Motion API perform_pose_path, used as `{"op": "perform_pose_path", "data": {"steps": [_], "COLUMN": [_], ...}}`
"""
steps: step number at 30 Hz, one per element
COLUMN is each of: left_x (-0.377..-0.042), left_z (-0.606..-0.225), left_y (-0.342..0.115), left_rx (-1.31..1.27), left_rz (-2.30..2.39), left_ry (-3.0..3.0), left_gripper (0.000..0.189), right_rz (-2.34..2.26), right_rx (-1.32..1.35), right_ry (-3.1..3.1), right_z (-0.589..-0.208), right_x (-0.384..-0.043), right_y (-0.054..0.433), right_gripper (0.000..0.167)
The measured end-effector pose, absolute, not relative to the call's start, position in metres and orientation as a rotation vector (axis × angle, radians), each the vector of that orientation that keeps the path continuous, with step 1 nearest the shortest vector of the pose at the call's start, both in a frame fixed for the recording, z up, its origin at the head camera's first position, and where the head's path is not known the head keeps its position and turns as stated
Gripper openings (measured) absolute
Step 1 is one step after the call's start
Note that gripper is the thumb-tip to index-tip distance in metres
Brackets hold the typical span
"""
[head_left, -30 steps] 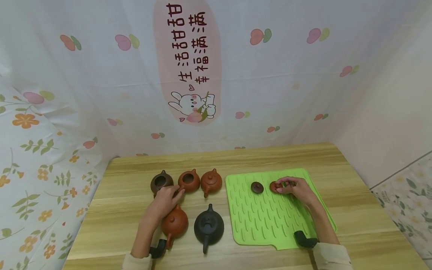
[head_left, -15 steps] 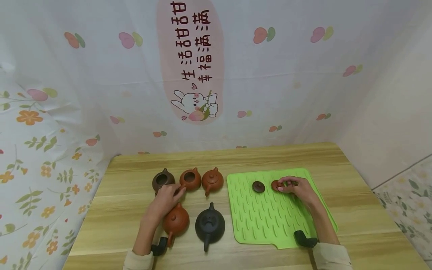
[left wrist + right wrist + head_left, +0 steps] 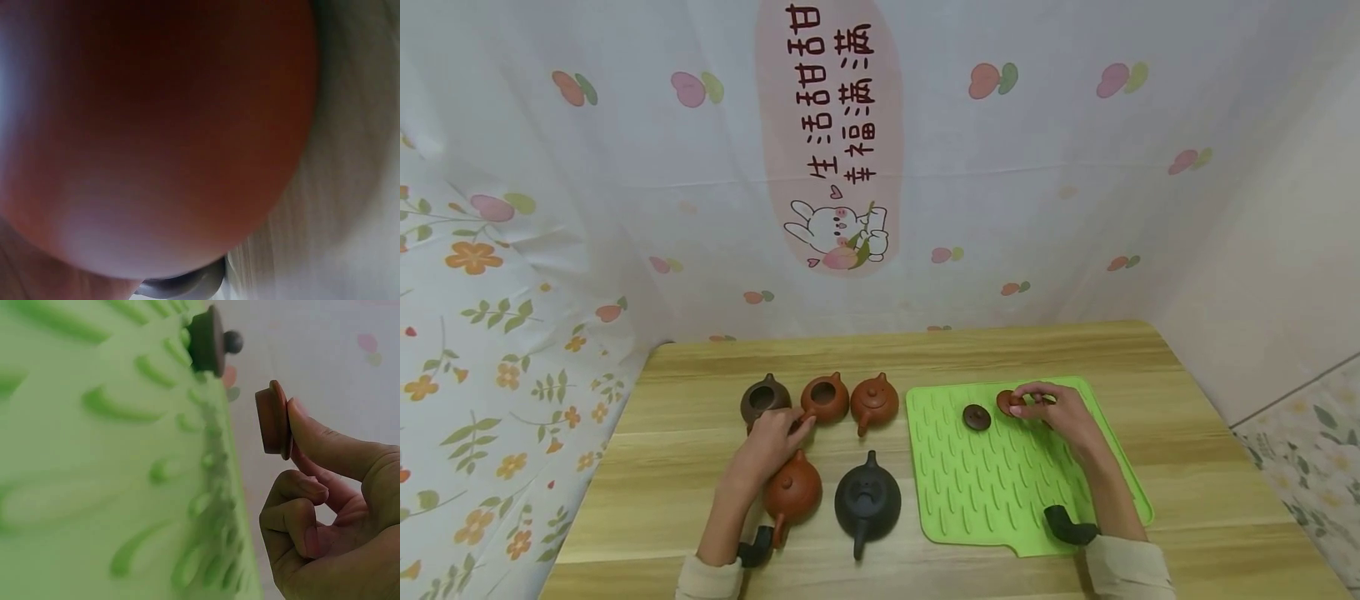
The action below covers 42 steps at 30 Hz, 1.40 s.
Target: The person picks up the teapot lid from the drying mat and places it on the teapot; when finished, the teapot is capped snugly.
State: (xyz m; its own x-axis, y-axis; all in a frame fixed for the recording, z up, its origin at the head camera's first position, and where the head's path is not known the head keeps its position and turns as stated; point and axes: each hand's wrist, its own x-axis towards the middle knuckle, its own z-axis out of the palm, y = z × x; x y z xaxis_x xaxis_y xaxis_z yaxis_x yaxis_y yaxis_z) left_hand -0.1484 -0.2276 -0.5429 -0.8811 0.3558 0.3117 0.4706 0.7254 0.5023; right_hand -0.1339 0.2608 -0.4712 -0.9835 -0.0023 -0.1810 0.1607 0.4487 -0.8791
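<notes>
My right hand [image 3: 1063, 412] pinches a reddish-brown teapot lid [image 3: 1009, 403] between thumb and fingers. In the right wrist view that lid [image 3: 270, 422] is raised off the green mat [image 3: 56, 456], its other fingers curled below. A dark brown lid [image 3: 977, 417] lies on the mat to its left. At the table's left, my left hand [image 3: 766, 440] grips the near-side handle of a lidless reddish teapot [image 3: 831, 408]; its fingers are partly hidden. A lidless dark brown teapot [image 3: 756, 398] stands just behind the hand. A blurred orange-red teapot body [image 3: 187, 156] fills the left wrist view.
A lidded reddish teapot [image 3: 880, 407] stands right of the lidless one. Close under my left wrist is another lidded reddish teapot [image 3: 796, 493], with a black teapot [image 3: 868, 500] beside it. The wooden table [image 3: 700, 367] meets a patterned curtain [image 3: 715, 225] at the back.
My right hand has lifted the reddish-brown lid and shifted it slightly away from me. The left hand keeps its hold. The head view has shifted slightly.
</notes>
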Motion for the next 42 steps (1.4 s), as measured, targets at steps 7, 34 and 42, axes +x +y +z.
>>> {"op": "perform_pose_path", "data": {"steps": [7,34,42], "left_x": [-0.15,-0.149,-0.148], "left_z": [-0.546,-0.543,-0.543], "left_y": [-0.227,-0.226,-0.226], "left_rx": [-0.621,-0.628,-0.627], "left_rz": [-0.868,-0.872,-0.881], "left_ry": [-2.755,-2.751,-2.752], "left_gripper": [0.029,0.036,0.033], "right_rz": [-1.64,-1.68,-1.636], "right_rx": [0.102,-0.152,-0.149], "right_ry": [2.489,2.378,2.374], "right_z": [-0.459,-0.445,-0.441], "right_x": [-0.138,-0.165,-0.168], "right_y": [0.242,0.147,0.133], "right_gripper": [0.037,0.019,0.02]}}
